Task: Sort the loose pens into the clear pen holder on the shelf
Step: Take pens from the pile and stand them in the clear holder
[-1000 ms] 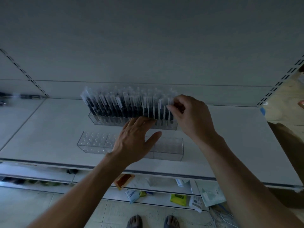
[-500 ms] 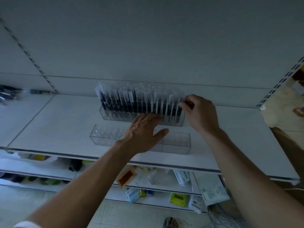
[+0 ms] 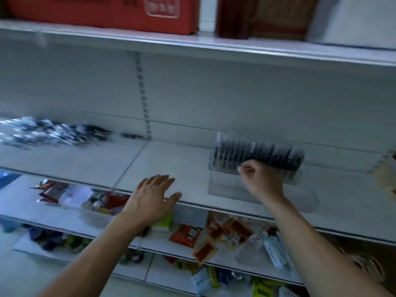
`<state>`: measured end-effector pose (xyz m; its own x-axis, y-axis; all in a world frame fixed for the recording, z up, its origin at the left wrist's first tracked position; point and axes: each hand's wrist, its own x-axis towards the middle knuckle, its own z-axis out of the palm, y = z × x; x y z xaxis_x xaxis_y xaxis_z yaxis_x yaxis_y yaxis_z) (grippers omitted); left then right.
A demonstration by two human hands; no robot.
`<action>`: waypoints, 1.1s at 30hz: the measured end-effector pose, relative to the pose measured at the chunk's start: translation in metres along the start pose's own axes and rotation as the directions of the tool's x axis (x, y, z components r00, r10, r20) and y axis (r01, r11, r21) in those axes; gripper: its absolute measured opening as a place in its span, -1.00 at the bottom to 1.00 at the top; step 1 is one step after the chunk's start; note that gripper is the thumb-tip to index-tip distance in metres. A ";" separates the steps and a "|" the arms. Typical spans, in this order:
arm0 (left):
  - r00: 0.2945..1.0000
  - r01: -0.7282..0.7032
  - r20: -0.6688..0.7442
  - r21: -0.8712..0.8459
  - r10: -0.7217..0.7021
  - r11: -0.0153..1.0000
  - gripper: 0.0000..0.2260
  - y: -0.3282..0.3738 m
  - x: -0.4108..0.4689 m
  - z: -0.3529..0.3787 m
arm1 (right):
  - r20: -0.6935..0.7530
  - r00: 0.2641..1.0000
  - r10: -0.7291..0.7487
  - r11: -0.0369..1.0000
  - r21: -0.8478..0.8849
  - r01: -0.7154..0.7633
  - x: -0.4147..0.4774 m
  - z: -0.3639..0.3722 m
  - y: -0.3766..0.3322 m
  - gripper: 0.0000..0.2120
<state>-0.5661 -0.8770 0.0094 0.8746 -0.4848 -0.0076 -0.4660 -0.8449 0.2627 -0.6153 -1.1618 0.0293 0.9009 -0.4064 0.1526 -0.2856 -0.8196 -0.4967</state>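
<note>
Whole shot is motion-smeared, so take the small stuff loosely. Nearest are two bare forearms coming up from the bottom edge, with the elbows cut off. Under the wrists, the lower shelves are a jumble of crinkly packets in red, orange and yellow. The labels are too blurry to read.

The left hand is flat and open with fingers spread, holding nothing. It sits over the front lip of the white shelf. The right hand is curled in, thumb against fingertips. I honestly can't tell whether it's pinching something or just closed on air.

Right under and past the right hand's knuckles sits an empty clear tray, boxy hard plastic. The wrist hides its right part. Just behind that, touching or nearly so, is the clear pen holder, packed with a row of upright dark pens that blur into one comb shape. The right hand covers part of its lower front.

Well off beyond the left hand's fingertips, at the back of the shelf, lies a heap of loose pens in shiny wrappers, cut off by the frame edge. A slotted metal strip runs up the flat back panel. Way above both hands, a red box sits on the top shelf, cropped.
</note>
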 end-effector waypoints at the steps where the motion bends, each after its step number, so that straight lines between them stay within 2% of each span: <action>1: 0.999 0.038 0.009 0.005 -0.038 0.999 -0.42 -0.020 -0.011 -0.004 | 0.041 0.998 -0.055 0.998 0.008 0.055 -0.001 0.017 -0.026 -0.72; 4: 0.987 0.157 -0.023 0.011 -0.157 0.988 -0.22 -0.072 -0.040 -0.011 | 0.179 0.966 -0.188 0.982 0.015 0.189 -0.003 0.068 -0.094 -0.66; 6: 0.975 0.222 -0.039 0.017 -0.221 0.975 -0.16 -0.105 -0.055 -0.012 | 0.272 0.926 -0.262 0.964 0.041 0.261 -0.004 0.098 -0.132 -0.62; 11: 0.932 0.361 -0.032 -0.002 -0.361 0.932 -0.43 -0.178 -0.073 -0.017 | 0.405 0.840 -0.360 0.932 0.133 0.336 0.009 0.169 -0.211 -0.56; 17: 0.894 0.445 -0.069 0.022 -0.442 0.895 -0.45 -0.271 -0.039 -0.040 | 0.408 0.806 -0.429 0.903 0.214 0.373 0.056 0.252 -0.296 -0.48; 21: 0.890 0.456 -0.028 0.019 -0.456 0.890 -0.43 -0.321 0.002 -0.055 | 0.402 0.810 -0.428 0.903 0.220 0.368 0.092 0.291 -0.342 -0.43; 29: 0.901 0.431 -0.046 -0.030 -0.432 0.902 -0.40 -0.405 0.064 -0.062 | 0.397 0.803 -0.444 0.891 0.097 0.445 0.132 0.342 -0.420 -0.35; 33: 0.904 0.415 -0.097 -0.047 -0.417 0.909 -0.37 -0.458 0.090 -0.069 | 0.357 0.837 -0.414 0.894 -0.012 0.448 0.139 0.374 -0.452 -0.30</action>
<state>-0.2646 -0.5178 -0.0455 0.9977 -0.0636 -0.0233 -0.0545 -0.9581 0.2813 -0.2390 -0.6967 -0.0443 0.9893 0.1435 0.0280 0.1437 -0.9198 -0.3652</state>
